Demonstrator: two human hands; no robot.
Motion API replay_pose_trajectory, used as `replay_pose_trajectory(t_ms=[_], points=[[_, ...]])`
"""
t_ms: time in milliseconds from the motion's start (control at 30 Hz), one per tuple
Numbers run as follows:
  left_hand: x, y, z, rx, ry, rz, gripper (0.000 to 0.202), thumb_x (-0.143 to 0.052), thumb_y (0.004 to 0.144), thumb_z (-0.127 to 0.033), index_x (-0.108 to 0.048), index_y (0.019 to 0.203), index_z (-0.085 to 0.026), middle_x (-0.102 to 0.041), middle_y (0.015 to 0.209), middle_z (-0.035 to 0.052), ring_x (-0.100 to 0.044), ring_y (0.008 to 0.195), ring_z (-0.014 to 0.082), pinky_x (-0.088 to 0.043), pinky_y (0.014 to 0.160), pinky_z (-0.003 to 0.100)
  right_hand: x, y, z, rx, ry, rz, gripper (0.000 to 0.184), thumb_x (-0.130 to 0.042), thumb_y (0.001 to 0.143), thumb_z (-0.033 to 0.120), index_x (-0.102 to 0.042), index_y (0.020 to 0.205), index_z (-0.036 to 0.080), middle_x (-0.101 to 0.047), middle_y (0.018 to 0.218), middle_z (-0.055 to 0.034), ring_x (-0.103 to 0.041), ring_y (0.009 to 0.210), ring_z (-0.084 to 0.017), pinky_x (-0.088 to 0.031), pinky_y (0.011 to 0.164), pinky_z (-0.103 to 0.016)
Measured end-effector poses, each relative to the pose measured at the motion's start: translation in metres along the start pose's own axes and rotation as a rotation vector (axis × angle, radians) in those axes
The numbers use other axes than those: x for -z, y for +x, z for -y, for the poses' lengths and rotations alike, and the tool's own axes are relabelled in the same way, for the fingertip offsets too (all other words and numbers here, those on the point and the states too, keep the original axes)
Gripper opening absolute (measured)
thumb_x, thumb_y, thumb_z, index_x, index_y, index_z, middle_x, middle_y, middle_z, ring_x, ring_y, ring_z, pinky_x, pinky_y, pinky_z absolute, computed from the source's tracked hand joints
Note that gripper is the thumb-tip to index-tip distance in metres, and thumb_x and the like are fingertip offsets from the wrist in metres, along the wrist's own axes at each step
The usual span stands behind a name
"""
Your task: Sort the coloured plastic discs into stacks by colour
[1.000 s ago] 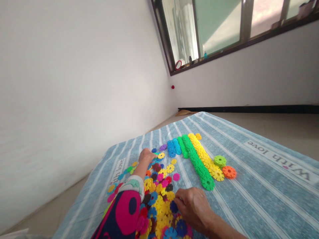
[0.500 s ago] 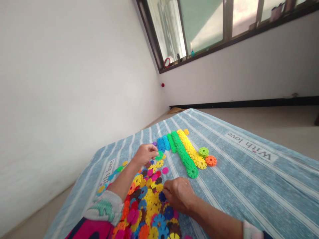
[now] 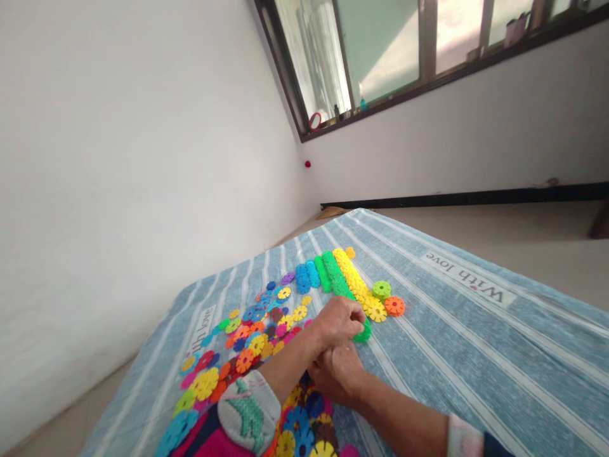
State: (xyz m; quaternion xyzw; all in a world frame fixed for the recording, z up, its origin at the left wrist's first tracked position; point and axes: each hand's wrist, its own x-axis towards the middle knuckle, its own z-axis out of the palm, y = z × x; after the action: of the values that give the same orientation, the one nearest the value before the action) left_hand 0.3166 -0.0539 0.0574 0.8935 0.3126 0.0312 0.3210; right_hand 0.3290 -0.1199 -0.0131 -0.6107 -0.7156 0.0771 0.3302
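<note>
My left hand (image 3: 339, 322) is closed in a pinch at the near end of a long row of overlapping green flower-shaped discs (image 3: 335, 274). A green disc (image 3: 364, 331) shows at its fingertips, partly covered by the hand. Just below, my right hand (image 3: 337, 374) is closed with its fingers curled at the pile's edge, behind the left wrist. What it holds, if anything, is hidden. A heap of mixed-colour discs (image 3: 297, 426) lies beneath my left forearm. Next to the green row runs a yellow row of discs (image 3: 351, 274).
Short blue stacks (image 3: 302, 278) stand left of the green rows. A lime disc (image 3: 381, 290) and an orange disc (image 3: 394, 306) lie right of the yellow row. All rest on a blue striped cloth (image 3: 451, 330). A white wall (image 3: 143, 139) rises at left.
My left hand has moved right and nearer, from above the pile to the green row's near end, carrying a green disc. My right hand stays closed at about the same place.
</note>
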Motion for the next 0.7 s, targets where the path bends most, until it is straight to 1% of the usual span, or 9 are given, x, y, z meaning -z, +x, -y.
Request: replay_pose_trajectory(t_ms=[133, 233, 333, 400, 467, 533, 600, 667, 700], points=[[-0.001, 0.003, -0.001, -0.042, 0.094, -0.017, 0.013, -0.055, 0.06, -0.013, -0.066, 0.064, -0.015, -0.061, 0.065, -0.0008, -0.054, 0.064, 0.0125, -0.041, 0.063, 0.023, -0.002, 0.0, -0.001, -0.018, -0.007, -0.016, 0.03, -0.051, 0.083, 0.019, -0.07, 0.106, 0.014, -0.073, 0.101, -0.0153, -0.065, 0.093, -0.029, -0.048, 0.085, -0.039], [-0.003, 0.004, 0.0, -0.072, 0.153, -0.058, 0.013, -0.057, 0.061, -0.013, -0.068, 0.067, -0.016, -0.063, 0.068, -0.0002, -0.055, 0.065, 0.0126, -0.041, 0.062, 0.023, 0.002, 0.0, 0.001, -0.033, -0.014, 0.021, 0.03, -0.052, 0.084, 0.019, -0.07, 0.107, 0.015, -0.073, 0.102, -0.0147, -0.065, 0.093, -0.029, -0.048, 0.085, -0.039], [-0.001, -0.001, 0.001, -0.086, 0.156, -0.149, 0.014, -0.058, 0.064, -0.016, -0.07, 0.071, -0.017, -0.064, 0.072, 0.0005, -0.055, 0.065, 0.0125, -0.042, 0.062, 0.023, 0.008, 0.0, 0.002, -0.041, -0.018, 0.081, 0.029, -0.05, 0.088, 0.023, -0.07, 0.106, 0.015, -0.074, 0.102, -0.0145, -0.067, 0.093, -0.029, -0.048, 0.082, -0.036], [0.004, -0.01, 0.002, -0.088, 0.123, -0.226, 0.014, -0.057, 0.068, -0.018, -0.07, 0.072, -0.017, -0.065, 0.073, 0.0013, -0.055, 0.065, 0.0124, -0.043, 0.062, 0.023, 0.01, 0.0, 0.003, -0.046, -0.018, 0.116, 0.028, -0.048, 0.09, 0.025, -0.071, 0.102, 0.016, -0.074, 0.102, -0.0139, -0.068, 0.093, -0.028, -0.047, 0.077, -0.033], [0.011, -0.023, 0.006, -0.077, 0.097, -0.298, 0.015, -0.055, 0.07, -0.02, -0.07, 0.072, -0.017, -0.065, 0.073, 0.0019, -0.055, 0.065, 0.0123, -0.044, 0.064, 0.024, 0.012, 0.0, 0.004, -0.06, -0.02, 0.151, 0.027, -0.047, 0.092, 0.026, -0.072, 0.095, 0.018, -0.075, 0.097, -0.0127, -0.07, 0.088, -0.026, -0.045, 0.071, -0.03], [0.019, -0.042, 0.014, -0.042, 0.09, -0.361, 0.016, -0.054, 0.072, -0.023, -0.07, 0.071, -0.017, -0.065, 0.073, 0.0021, -0.056, 0.064, 0.0122, -0.045, 0.064, 0.024, 0.014, -0.001, 0.004, -0.074, -0.024, 0.177, 0.028, -0.047, 0.092, 0.029, -0.073, 0.089, 0.019, -0.076, 0.09, -0.0112, -0.071, 0.084, -0.025, -0.043, 0.066, -0.029], [0.026, -0.066, 0.027, 0.02, 0.095, -0.425, 0.018, -0.054, 0.073, -0.026, -0.069, 0.07, -0.018, -0.066, 0.072, 0.0018, -0.056, 0.063, 0.0122, -0.045, 0.063, 0.024, 0.015, -0.003, 0.004, -0.072, -0.032, 0.183, 0.029, -0.047, 0.093, 0.03, -0.074, 0.086, 0.021, -0.076, 0.085, -0.0097, -0.072, 0.08, -0.023, -0.039, 0.063, -0.028], [0.033, -0.094, 0.045, 0.11, 0.107, -0.477, 0.02, -0.054, 0.075, -0.031, -0.07, 0.07, -0.019, -0.066, 0.07, 0.0011, -0.056, 0.06, 0.0125, -0.045, 0.06, 0.024, 0.016, -0.004, 0.003, -0.063, -0.039, 0.178, 0.028, -0.047, 0.092, 0.03, -0.073, 0.086, 0.022, -0.076, 0.084, -0.0085, -0.072, 0.079, -0.021, -0.037, 0.061, -0.027], [0.036, -0.109, 0.056, 0.154, 0.109, -0.522, 0.022, -0.054, 0.075, -0.034, -0.07, 0.071, -0.019, -0.066, 0.069, 0.0009, -0.057, 0.061, 0.0132, -0.046, 0.06, 0.024, 0.017, -0.004, 0.003, -0.062, -0.04, 0.175, 0.028, -0.048, 0.092, 0.029, -0.073, 0.085, 0.022, -0.076, 0.084, -0.0079, -0.071, 0.079, -0.02, -0.035, 0.061, -0.027]])
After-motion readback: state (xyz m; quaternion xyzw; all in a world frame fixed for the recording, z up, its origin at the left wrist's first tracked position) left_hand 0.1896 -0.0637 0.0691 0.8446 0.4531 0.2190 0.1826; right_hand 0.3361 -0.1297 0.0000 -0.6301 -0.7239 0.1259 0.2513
